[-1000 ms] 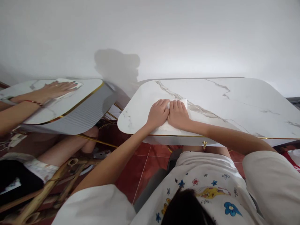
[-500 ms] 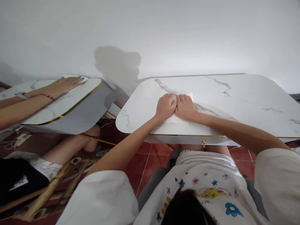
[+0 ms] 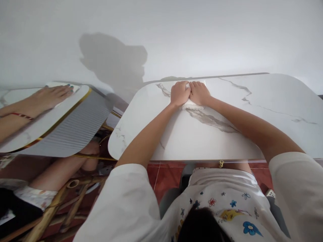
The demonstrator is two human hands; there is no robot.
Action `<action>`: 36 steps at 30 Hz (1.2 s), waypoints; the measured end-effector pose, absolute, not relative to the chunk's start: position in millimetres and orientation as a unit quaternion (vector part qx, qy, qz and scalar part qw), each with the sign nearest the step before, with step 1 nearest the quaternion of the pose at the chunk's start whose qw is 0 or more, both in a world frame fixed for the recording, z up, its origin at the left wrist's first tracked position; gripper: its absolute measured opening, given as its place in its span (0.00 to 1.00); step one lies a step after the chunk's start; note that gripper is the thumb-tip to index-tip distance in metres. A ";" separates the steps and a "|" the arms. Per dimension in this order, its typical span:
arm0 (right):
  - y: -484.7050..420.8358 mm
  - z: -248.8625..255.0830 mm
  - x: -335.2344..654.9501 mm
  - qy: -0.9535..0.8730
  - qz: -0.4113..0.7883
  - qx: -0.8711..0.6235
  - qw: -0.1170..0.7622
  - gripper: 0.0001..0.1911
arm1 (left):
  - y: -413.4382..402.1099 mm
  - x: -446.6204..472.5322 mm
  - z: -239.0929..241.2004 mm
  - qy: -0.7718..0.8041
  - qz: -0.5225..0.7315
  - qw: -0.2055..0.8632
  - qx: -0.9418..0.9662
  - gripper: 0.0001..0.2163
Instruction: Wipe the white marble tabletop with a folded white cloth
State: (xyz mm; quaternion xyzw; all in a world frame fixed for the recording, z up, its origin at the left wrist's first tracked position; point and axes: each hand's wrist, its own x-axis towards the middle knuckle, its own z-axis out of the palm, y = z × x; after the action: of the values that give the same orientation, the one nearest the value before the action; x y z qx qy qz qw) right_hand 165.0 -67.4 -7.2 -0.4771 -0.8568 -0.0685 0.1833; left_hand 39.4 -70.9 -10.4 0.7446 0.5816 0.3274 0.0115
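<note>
— Room on the tabletop (image 3: 252,134)?

— Plenty to the right of centre: bare white marble with grey veins runs out to the rounded corner at the right edge of the frame. The near edge, with its thin gold trim, crosses the lower middle of the frame.

— And by the hands?

— Tight. Left hand (image 3: 179,93) and right hand (image 3: 200,93) sit side by side, touching, at the far edge of the tabletop in the upper centre, just before the white wall (image 3: 202,33). Little surface is left beyond them.

— What lies under them?

— White cloth (image 3: 191,105), folded or bunched, pale as the marble. Only a strip shows at the wrists and a sliver between the knuckles.

— Fingers?

— Both sets are together and curled down, pressing flat on the cloth; whether they pinch it, I cannot tell.

— Anything to the left?

— Second tabletop (image 3: 70,127), gold-rimmed with a ribbed grey side, at the left of the frame, apart from the first by a gap showing red floor tiles (image 3: 166,174). Another person's hand (image 3: 51,95) lies flat on it.
</note>
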 end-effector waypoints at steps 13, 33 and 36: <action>25.4 -14.7 168.5 -0.856 -0.095 -0.471 0.189 0.24 | 16.6 39.5 -14.3 0.568 0.365 0.047 0.736 0.17; -46.9 -6.1 172.5 -0.830 -0.085 -0.513 0.201 0.22 | -41.6 45.8 -6.0 0.546 0.327 -0.004 0.771 0.22; -80.9 -4.2 172.3 -0.826 -0.080 -0.518 0.205 0.21 | -72.5 45.7 -4.4 0.544 0.306 -0.007 0.782 0.23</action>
State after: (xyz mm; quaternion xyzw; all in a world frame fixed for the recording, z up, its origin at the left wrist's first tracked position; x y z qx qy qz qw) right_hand 172.3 -80.9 -4.2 -0.5185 -0.8262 -0.0803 0.2053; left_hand 45.7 -72.5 -4.4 0.7816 0.5439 0.3055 -0.0070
